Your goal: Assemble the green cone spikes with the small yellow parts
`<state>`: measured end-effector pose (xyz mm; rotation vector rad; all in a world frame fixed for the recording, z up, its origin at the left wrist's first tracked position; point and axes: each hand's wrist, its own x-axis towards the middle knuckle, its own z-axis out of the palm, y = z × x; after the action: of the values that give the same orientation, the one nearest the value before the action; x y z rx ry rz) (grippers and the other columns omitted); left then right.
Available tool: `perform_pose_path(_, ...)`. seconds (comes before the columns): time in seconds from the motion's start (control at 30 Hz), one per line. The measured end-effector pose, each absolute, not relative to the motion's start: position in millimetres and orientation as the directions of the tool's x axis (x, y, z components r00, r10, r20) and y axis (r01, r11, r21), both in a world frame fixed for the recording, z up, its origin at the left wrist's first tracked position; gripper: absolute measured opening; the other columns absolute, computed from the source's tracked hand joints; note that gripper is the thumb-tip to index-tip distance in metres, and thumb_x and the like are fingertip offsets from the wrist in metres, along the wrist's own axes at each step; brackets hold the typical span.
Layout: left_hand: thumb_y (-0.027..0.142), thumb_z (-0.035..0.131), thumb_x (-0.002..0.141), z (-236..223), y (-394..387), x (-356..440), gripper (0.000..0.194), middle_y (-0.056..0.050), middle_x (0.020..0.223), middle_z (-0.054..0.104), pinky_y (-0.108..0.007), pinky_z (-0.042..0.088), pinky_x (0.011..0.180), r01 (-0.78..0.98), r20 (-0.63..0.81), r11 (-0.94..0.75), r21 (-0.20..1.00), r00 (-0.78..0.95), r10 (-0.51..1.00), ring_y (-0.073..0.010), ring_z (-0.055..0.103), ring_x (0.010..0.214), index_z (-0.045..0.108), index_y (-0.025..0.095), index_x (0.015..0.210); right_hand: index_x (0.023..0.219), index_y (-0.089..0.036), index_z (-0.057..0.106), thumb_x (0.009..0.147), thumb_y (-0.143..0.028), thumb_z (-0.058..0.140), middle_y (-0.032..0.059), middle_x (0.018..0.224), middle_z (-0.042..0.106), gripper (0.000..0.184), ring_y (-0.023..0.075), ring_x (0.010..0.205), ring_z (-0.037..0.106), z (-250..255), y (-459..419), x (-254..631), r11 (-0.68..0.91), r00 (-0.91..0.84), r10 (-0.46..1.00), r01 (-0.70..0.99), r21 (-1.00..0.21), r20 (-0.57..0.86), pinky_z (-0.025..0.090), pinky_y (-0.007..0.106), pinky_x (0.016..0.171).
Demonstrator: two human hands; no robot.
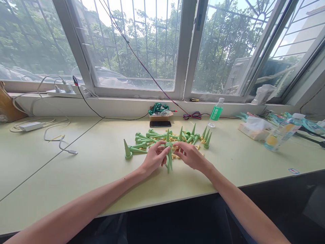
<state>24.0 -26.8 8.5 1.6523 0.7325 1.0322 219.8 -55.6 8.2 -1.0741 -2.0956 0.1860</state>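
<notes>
My left hand point(154, 156) is closed around a green plastic watering spike point(169, 159), whose tapered point faces down toward me. Close against its right side, my right hand point(189, 154) pinches a small yellow plastic piece point(175, 148), partly hidden by the fingertips. Behind both hands lies a pile of more green spikes point(142, 139), with small yellow pieces point(199, 146) scattered among them. One spike point(127, 150) stands upright on its cap left of the pile. At the right end, another upright spike point(207, 140) stands near several others.
Behind the pile are a black phone point(160, 124) and a small cardboard box point(161, 118) holding green material. A water bottle point(216, 113) stands by the window ledge. To the right are a tissue box point(254, 130) and a larger bottle point(281, 134). Cables point(59, 142) lie at left.
</notes>
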Motion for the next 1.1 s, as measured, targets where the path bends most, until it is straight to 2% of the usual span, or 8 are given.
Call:
perform_pose_path(0.17,0.046,0.065,0.085,10.5,-25.8,24.3,0.033,0.005,0.056,0.056,-0.021,0.04,0.038,-0.091,0.207,-0.186,0.978,0.473,0.857,-0.0087,0.048,0.038,0.051,0.017,0.093,0.11,-0.022,0.06,0.095,-0.024,0.055,0.0068,0.105,0.067,0.016,0.0143,0.071,0.061,6.8,-54.2,220.8,0.677,-0.376,0.709,0.599,-0.427,0.596,0.049,0.026,0.065)
perform_pose_path(0.43,0.046,0.062,0.087,10.9,-26.2,23.9,0.032,0.005,0.053,0.055,-0.02,0.04,0.038,-0.069,0.185,-0.174,0.982,0.488,0.853,-0.0092,0.048,0.038,0.053,0.017,0.093,0.104,-0.019,0.061,0.092,-0.023,0.06,0.0043,0.089,0.069,0.012,0.0139,0.067,0.061,6.9,-53.1,220.7,0.647,-0.361,0.735,0.626,-0.435,0.574,0.046,0.025,0.064)
perform_pose_path(0.5,0.047,0.061,0.087,10.0,-26.2,23.6,0.032,0.005,0.054,0.055,-0.019,0.039,0.037,-0.039,0.198,-0.205,0.978,0.485,0.852,-0.0091,0.048,0.039,0.053,0.017,0.095,0.099,-0.018,0.061,0.094,-0.028,0.059,0.0028,0.081,0.067,0.011,0.0134,0.064,0.058,8.4,-54.2,220.4,0.641,-0.368,0.74,0.641,-0.423,0.563,0.043,0.024,0.062)
perform_pose_path(0.57,0.047,0.062,0.086,8.5,-27.1,23.4,0.033,0.006,0.055,0.053,-0.018,0.038,0.037,-0.006,0.229,-0.26,0.966,0.49,0.841,-0.0086,0.048,0.04,0.053,0.017,0.098,0.087,-0.018,0.06,0.097,-0.032,0.053,0.0005,0.069,0.061,0.019,0.0123,0.059,0.052,9.3,-55.1,220.5,0.638,-0.379,0.74,0.655,-0.404,0.555,0.039,0.023,0.058)
perform_pose_path(0.67,0.045,0.062,0.087,6.3,-29.9,23.0,0.034,0.007,0.057,0.048,-0.018,0.041,0.038,0.025,0.289,-0.35,0.937,0.511,0.81,-0.0082,0.049,0.043,0.053,0.018,0.105,0.07,-0.019,0.049,0.1,-0.033,0.043,-0.0027,0.058,0.048,0.034,0.0108,0.052,0.04,9.2,-55.6,221.1,0.623,-0.376,0.745,0.689,-0.371,0.551,0.031,0.023,0.053)
perform_pose_path(0.73,0.044,0.062,0.087,5.5,-31.8,22.8,0.034,0.007,0.059,0.046,-0.018,0.042,0.039,0.038,0.315,-0.391,0.92,0.522,0.793,-0.0084,0.051,0.045,0.053,0.018,0.108,0.066,-0.02,0.042,0.101,-0.032,0.041,-0.0038,0.055,0.042,0.036,0.0107,0.05,0.035,8.8,-55.7,221.4,0.604,-0.365,0.752,0.715,-0.352,0.549,0.028,0.024,0.052)
perform_pose_path(0.9,0.044,0.061,0.088,4.9,-32.5,22.8,0.034,0.005,0.064,0.05,-0.018,0.042,0.039,0.057,0.322,-0.409,0.911,0.522,0.79,-0.0087,0.052,0.047,0.053,0.019,0.109,0.067,-0.02,0.042,0.101,-0.032,0.04,-0.0037,0.055,0.04,0.036,0.0109,0.05,0.034,9.6,-56.9,220.9,0.589,-0.354,0.764,0.724,-0.359,0.539,0.027,0.024,0.052)
perform_pose_path(1.1,0.046,0.06,0.088,4.1,-28.8,23.5,0.034,0.007,0.061,0.049,-0.018,0.039,0.037,0.034,0.302,-0.361,0.932,0.481,0.823,-0.0084,0.05,0.042,0.051,0.02,0.108,0.084,-0.019,0.053,0.102,-0.031,0.036,-0.0001,0.068,0.055,0.027,0.0119,0.059,0.046,11.7,-57.7,221.0,0.62,-0.331,0.752,0.648,-0.442,0.569,0.034,0.024,0.058)
